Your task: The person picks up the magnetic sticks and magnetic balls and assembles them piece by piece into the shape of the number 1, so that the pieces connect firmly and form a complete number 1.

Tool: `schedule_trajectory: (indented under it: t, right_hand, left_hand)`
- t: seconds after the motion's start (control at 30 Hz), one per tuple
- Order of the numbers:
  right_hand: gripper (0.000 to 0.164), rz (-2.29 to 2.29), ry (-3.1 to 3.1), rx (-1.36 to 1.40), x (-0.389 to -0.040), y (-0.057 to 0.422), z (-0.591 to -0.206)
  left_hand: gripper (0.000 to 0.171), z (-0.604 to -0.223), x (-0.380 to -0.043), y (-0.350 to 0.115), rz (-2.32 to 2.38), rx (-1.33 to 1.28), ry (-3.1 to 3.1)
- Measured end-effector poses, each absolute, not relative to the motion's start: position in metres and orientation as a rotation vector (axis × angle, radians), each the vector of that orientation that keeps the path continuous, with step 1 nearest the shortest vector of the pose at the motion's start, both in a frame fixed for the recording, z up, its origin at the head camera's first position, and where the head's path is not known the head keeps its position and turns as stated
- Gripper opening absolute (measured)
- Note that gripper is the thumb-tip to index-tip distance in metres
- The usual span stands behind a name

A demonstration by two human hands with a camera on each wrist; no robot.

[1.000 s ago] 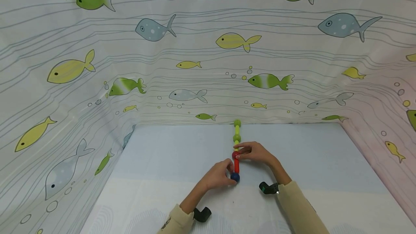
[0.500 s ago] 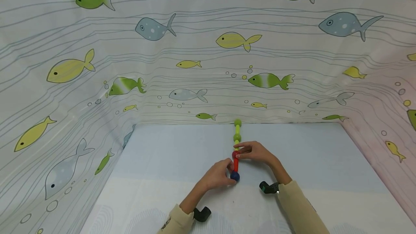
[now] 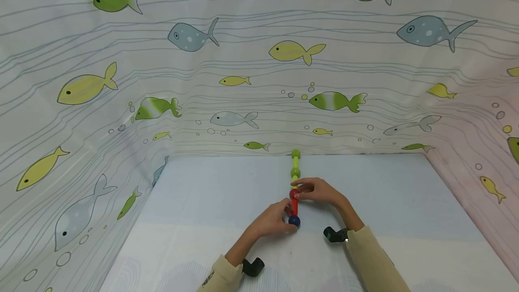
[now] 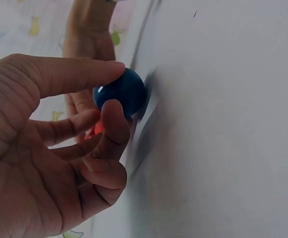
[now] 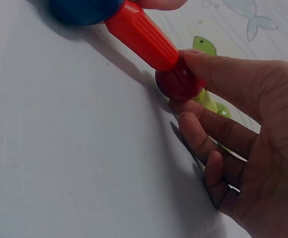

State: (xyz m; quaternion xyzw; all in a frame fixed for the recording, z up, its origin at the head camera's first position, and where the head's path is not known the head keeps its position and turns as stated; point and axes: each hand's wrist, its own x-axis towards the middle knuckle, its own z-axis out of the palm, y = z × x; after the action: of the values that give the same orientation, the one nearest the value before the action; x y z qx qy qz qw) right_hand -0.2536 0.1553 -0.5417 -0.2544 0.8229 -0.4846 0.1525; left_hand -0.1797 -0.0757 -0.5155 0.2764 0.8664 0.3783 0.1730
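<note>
A chain of coloured balls and rods runs away from me on the table. Its near end is a blue ball (image 3: 294, 221), pinched by my left hand (image 3: 270, 218) between thumb and fingers. A ribbed red rod (image 5: 143, 37) joins that ball to a dark red ball (image 5: 180, 79). My right hand (image 3: 318, 190) holds the red ball between thumb and fingers. Beyond it come a yellow-green rod (image 3: 295, 162), a green ball (image 3: 295, 172) and a far green ball (image 3: 296, 153). Fingers partly cover the rod just past the red ball.
A pale table (image 3: 211, 184) lies under the chain. Fish-printed sheeting (image 3: 259, 102) rises at its back and sides; the chain's far ball is close to the back sheet. Black wrist cameras stick out near both sleeves, one a left wrist camera (image 3: 253, 267).
Both hands keep their hold on the chain. The left hand and blue ball have shifted very slightly to the right; little else differs.
</note>
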Motion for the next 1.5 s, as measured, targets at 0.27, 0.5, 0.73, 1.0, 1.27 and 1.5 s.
schedule_trajectory:
  t: [0.27, 0.5, 0.73, 1.0, 1.27, 1.5]
  right_hand:
    - [0.043, -1.318, 2.409, -0.797, -0.251, 0.153, -0.54]
    - [0.043, -1.327, 2.409, -0.805, -0.251, 0.152, -0.54]
    - [0.043, -1.285, 2.437, -0.803, -0.251, 0.153, -0.54]
    - [0.043, -1.304, 2.463, -0.75, -0.252, 0.15, -0.543]
    - [0.043, -1.303, 2.449, -0.753, -0.253, 0.152, -0.542]
    - [0.043, -1.285, 2.443, -0.798, -0.253, 0.153, -0.541]
  left_hand:
    - [0.029, -0.52, -0.182, -0.076, 1.156, 0.861, 2.377]
    - [0.038, -0.518, -0.176, -0.068, 1.056, 0.818, 2.545]
    - [0.048, -0.514, -0.169, -0.057, 0.693, 0.894, 2.724]
    - [0.038, -0.513, -0.168, -0.058, 0.649, 0.985, 2.685]
    - [0.036, -0.511, -0.17, -0.064, 0.679, 0.947, 2.621]
    - [0.036, -0.51, -0.171, -0.067, 0.703, 0.964, 2.591]
